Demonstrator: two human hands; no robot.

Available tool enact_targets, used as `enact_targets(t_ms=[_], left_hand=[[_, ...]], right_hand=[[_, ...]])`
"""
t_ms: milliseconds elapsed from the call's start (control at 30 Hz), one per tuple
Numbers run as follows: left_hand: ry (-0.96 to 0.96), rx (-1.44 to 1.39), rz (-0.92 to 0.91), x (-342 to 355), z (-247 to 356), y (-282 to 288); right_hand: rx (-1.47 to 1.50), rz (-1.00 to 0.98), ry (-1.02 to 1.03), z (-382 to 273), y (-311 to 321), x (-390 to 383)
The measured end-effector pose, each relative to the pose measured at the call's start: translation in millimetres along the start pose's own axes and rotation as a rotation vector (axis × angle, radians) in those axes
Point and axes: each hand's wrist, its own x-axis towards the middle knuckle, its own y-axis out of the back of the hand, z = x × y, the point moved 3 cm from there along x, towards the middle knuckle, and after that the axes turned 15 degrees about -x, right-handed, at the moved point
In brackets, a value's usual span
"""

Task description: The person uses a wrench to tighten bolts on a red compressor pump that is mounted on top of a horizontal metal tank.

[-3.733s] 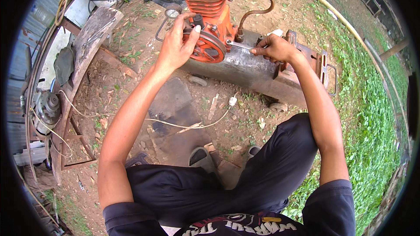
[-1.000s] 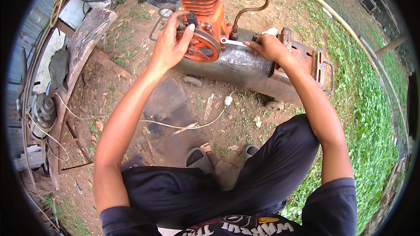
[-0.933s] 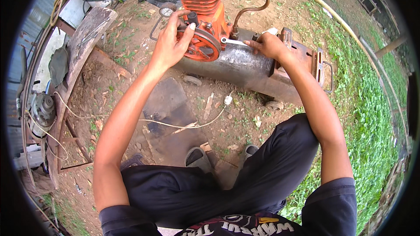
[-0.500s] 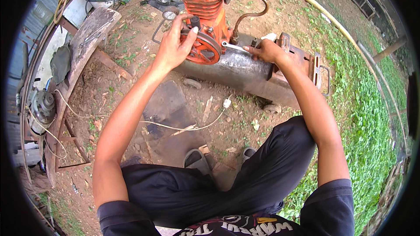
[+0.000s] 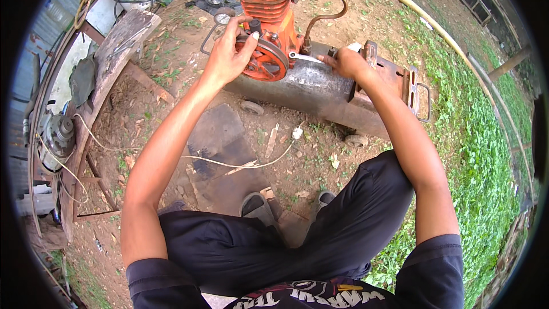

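Observation:
An orange compressor pump [image 5: 267,8] with a finned head stands on a long, worn grey tank [image 5: 280,94]. My left hand [image 5: 229,54] grips the rim of its orange-spoked pulley [image 5: 267,64], thumb on the near side, beside a black cap. In my right hand [image 5: 350,64] is a silver wrench [image 5: 307,58], held by its handle. The wrench's ring end points left and sits at the pump's base, just right of the pulley; whether it is seated on a bolt I cannot tell. Some of my right fingertips are hidden.
A pressure gauge [image 5: 222,18] sits left of the pulley. A curved copper-coloured pipe [image 5: 343,8] runs from pump head to tank. A rusty bracket [image 5: 394,77] tops the tank's right end. A white cable [image 5: 229,166] crosses the dirt. A wooden bench [image 5: 111,63] stands left.
My right hand and the wrench handle have shifted slightly away from me. My left hand stays on the pulley rim.

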Motion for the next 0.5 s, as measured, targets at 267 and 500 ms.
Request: enact_targets(t_ms=[267,500], left_hand=[[-0.019,-0.018,0.013,-2,-6,2],[0.019,-0.056,0.044,1,2,-16]], right_hand=[[0.107,-0.089,0.008,0,-6,-4],[-0.003,0.388,0.046,-15,-43,-35]])
